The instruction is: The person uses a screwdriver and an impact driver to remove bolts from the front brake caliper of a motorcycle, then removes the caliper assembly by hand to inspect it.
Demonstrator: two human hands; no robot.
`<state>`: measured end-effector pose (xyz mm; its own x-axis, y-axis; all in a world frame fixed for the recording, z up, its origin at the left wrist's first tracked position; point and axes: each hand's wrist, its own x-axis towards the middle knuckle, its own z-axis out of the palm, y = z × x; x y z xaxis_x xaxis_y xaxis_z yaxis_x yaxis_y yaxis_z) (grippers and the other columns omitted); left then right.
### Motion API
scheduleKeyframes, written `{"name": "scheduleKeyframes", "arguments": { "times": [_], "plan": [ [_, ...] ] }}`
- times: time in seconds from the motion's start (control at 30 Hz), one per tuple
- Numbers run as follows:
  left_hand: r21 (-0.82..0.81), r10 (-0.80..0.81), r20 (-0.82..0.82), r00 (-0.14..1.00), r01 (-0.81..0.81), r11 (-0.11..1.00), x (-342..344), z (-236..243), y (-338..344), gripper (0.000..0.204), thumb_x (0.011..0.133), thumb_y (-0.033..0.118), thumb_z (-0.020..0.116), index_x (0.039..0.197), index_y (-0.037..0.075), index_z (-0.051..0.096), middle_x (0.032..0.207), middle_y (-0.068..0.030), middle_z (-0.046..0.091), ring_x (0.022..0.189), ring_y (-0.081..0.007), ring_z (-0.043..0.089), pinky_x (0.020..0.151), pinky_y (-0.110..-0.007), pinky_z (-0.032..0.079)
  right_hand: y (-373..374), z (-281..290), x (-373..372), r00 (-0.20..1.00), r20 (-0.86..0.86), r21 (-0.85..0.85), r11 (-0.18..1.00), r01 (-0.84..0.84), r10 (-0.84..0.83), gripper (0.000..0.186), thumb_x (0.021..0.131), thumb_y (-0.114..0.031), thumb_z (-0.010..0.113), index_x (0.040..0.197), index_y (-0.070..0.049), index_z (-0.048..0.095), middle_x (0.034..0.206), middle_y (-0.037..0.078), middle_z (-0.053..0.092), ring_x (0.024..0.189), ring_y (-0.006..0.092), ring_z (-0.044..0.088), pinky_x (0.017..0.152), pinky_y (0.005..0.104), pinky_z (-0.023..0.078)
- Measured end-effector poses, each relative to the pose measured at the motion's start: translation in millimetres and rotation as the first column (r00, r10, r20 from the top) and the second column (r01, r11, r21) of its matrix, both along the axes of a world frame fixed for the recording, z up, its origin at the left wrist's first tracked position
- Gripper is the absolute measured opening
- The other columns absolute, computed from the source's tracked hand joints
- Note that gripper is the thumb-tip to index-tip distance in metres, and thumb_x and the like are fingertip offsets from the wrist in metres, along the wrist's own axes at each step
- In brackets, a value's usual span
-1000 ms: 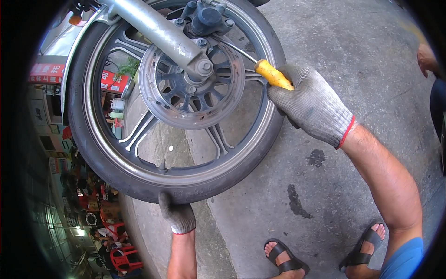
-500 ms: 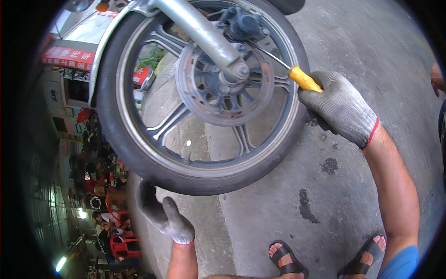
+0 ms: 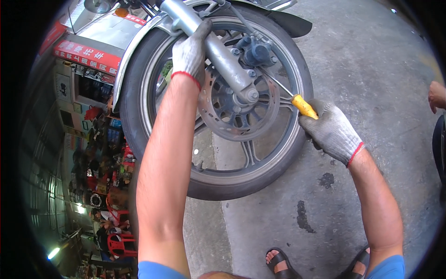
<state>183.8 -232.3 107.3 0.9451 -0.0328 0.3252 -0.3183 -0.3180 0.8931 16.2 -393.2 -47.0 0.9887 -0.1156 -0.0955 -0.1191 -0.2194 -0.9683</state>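
Note:
My gloved left hand [image 3: 190, 56] grips the silver front fork tube [image 3: 225, 65] of a motorbike, near its upper part. My gloved right hand [image 3: 327, 128] is closed on a yellow-handled screwdriver [image 3: 304, 106] beside the tyre's right side. The screwdriver's shaft reaches up-left to the dark brake caliper [image 3: 255, 54], where its tip is hidden. Behind the fork are the brake disc [image 3: 251, 130] and the spoked wheel with its black tyre [image 3: 234, 193]. My left forearm crosses in front of the wheel's left part.
Concrete floor [image 3: 353, 69] lies around and below the wheel, with my sandalled feet at the bottom. Another person's hand [image 3: 436, 96] is at the right edge. At left are a shop front with red signs [image 3: 85, 57], cluttered goods, red plastic chairs [image 3: 121, 244] and seated people.
My left hand has left the tyre's bottom and moved up to take hold of the fork tube. The wheel appears further right in view, my right hand staying with the screwdriver.

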Motion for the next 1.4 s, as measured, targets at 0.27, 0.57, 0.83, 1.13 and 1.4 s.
{"name": "scheduleKeyframes", "arguments": {
  "times": [0.27, 0.57, 0.83, 1.13, 1.4],
  "plan": [
    [0.039, 0.123, 0.151, 0.981, -0.130, 0.991, 37.5, -13.1, -3.1, 0.044, 0.075, 0.024, 0.076, 0.101, -0.009, 0.062, 0.086, -0.0159, 0.065, 0.072, -0.0238, 0.063, 0.068, -0.038, 0.052, 2.3, -10.5, 2.6, 1.000, 0.029, 0.001, 1.000, -0.008, 0.008, 0.027, 0.087, -0.020, 0.060, 0.100, 0.004, 0.063, 0.079, 0.024, 0.066, 0.074, 0.0348, 0.068, 0.066, 0.0410, 0.052],
    [0.163, 0.132, 0.197, 0.971, -0.165, 0.973, 28.6, -14.9, -3.6, 0.053, 0.077, 0.029, 0.076, 0.110, -0.008, 0.057, 0.088, -0.0148, 0.061, 0.073, -0.0237, 0.060, 0.069, -0.039, 0.052, 3.0, -19.9, -0.4, 0.990, 0.141, -0.010, 1.000, 0.026, -0.024, 0.028, 0.085, -0.019, 0.061, 0.102, 0.004, 0.063, 0.081, 0.025, 0.065, 0.077, 0.0374, 0.067, 0.067, 0.0418, 0.052],
    [0.104, 0.173, 0.253, 0.952, -0.205, 0.973, 14.9, -23.0, -7.8, 0.039, 0.076, 0.026, 0.073, 0.091, -0.008, 0.063, 0.079, -0.0159, 0.064, 0.070, -0.0236, 0.061, 0.069, -0.037, 0.051, -2.1, -18.2, -6.0, 0.999, 0.048, 0.010, 1.000, -0.002, 0.001, 0.029, 0.085, -0.019, 0.061, 0.102, 0.004, 0.062, 0.081, 0.025, 0.065, 0.077, 0.0376, 0.067, 0.068, 0.0426, 0.051],
    [0.083, 0.138, 0.223, 0.965, -0.160, 0.984, 10.8, -37.2, -3.9, 0.044, 0.076, 0.026, 0.076, 0.096, -0.010, 0.060, 0.082, -0.0176, 0.065, 0.072, -0.0232, 0.062, 0.069, -0.036, 0.052, -1.3, -34.8, -8.4, 0.998, 0.063, 0.021, 1.000, 0.000, -0.001, 0.030, 0.086, -0.020, 0.063, 0.104, 0.004, 0.062, 0.083, 0.024, 0.065, 0.079, 0.0380, 0.066, 0.070, 0.0429, 0.052],
    [0.114, 0.123, 0.249, 0.961, -0.156, 0.981, 9.1, -45.5, 0.2, 0.045, 0.075, 0.026, 0.075, 0.096, -0.011, 0.060, 0.082, -0.0195, 0.065, 0.073, -0.0247, 0.063, 0.070, -0.038, 0.052, 1.8, -45.7, -9.3, 0.995, 0.097, -0.032, 0.999, 0.006, -0.003, 0.031, 0.086, -0.021, 0.063, 0.106, 0.003, 0.062, 0.089, 0.025, 0.065, 0.085, 0.0383, 0.066, 0.074, 0.0431, 0.051]
  ]
}}
